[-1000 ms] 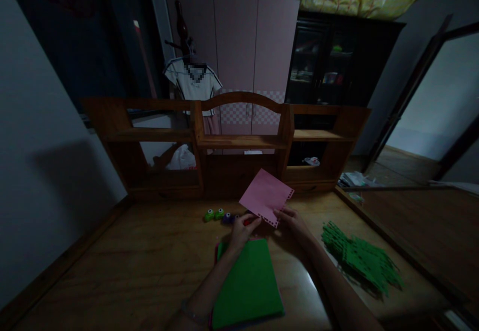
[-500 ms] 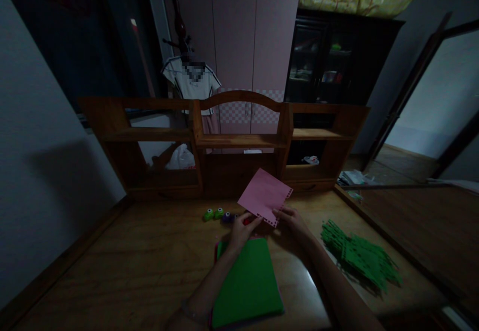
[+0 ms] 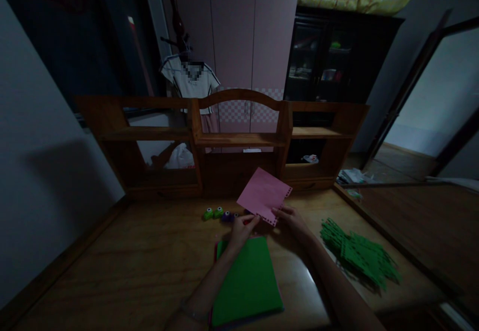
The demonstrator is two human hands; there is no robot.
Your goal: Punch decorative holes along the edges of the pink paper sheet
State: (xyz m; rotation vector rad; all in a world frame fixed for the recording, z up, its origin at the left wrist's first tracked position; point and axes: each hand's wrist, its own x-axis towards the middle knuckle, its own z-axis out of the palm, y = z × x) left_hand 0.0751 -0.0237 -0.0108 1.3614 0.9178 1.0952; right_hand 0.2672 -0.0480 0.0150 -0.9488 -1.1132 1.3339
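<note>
The sheet (image 3: 263,194) you hold is plain pink with a row of small punched holes along its near edge. Just below that sheet lies a plain green pad (image 3: 249,283). Left of the sheet sit two green punches (image 3: 213,213) and a purple one (image 3: 226,216); right of it, a green cut-paper heap (image 3: 359,254) on brown wood (image 3: 123,261).
</note>
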